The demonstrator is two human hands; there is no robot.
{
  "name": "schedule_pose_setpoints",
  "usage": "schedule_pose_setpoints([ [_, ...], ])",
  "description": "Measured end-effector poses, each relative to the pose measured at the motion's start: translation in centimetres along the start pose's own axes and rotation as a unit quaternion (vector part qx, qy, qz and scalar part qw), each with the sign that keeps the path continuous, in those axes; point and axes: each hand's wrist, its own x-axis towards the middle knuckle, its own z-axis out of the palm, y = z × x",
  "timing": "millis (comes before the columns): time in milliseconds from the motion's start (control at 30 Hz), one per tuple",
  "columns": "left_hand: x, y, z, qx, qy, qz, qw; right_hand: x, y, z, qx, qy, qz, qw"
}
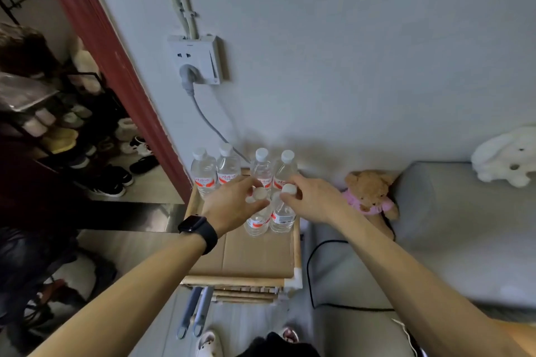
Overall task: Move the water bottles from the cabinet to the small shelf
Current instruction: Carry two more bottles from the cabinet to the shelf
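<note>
Forearms: we see both reaching from the bottom corners of the frame toward centre; a dark watch sits on the left wrist.
Small shelf: wooden frame, cardboard-covered top, lower centre of the frame; its near half is bare.
Left hand: fingers curled around the neck of the front-left bottle, just under its white cap; a holding grip, as we read it.
Right hand: fingers pinched on the cap and neck of the front-right bottle; also holding.
Front pair: both bottles upright on the shelf top, touching or nearly touching each other; we cannot tell whether their bases bear full weight.
Back row: four bottles upright along the wall, mid-frame, just behind the front pair.
Cabinet: not in view.
Task state (judgement): six bottles on the shelf; this pair looks to be in placement.
Risk 1: knuckles are close to the back row; withdrawing carelessly could topple a bottle.
Risk 2: the front-right bottle stands near the right rail; a sideways nudge on release could tip it off.
Risk 3: the grey cable from the wall socket drops behind the row and could snag.
</note>
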Motion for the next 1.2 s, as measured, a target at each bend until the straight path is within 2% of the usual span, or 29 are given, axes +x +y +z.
schedule_pose_setpoints([
  [100,0.4,-0.3,-0.2,-0.021,-0.013,0.000,1.000,0.4,0.0,-0.3,-0.061,0.019,0.015,0.998],
  [267,1.1,-0.9,-1.3,-0.034,-0.046,0.025,0.998,0.3,-0.6,-0.5,-0.091,0.035,0.046,0.994],
  [500,1.7,-1.0,-0.9,-0.003,-0.066,0.031,0.997,-0.2,-0.2,-0.8,-0.021,0.011,0.046,0.999],
  [700,2.0,-0.7,-0.7,-0.004,-0.061,0.028,0.998,0.0,-0.5,-0.6,-0.029,0.042,0.052,0.997],
  [867,0.5,-0.6,1.1,0.006,-0.030,0.008,0.999,-0.7,-0.2,-0.4,-0.040,0.009,0.049,0.998],
  [1067,-0.1,-0.7,2.7,-0.117,-0.025,-0.037,0.992,-1.4,0.9,0.5,-0.009,0.036,0.031,0.999],
  [1200,1.2,-0.5,1.6,-0.166,-0.046,-0.037,0.984,-1.2,0.5,0.8,0.044,0.066,0.020,0.997],
])
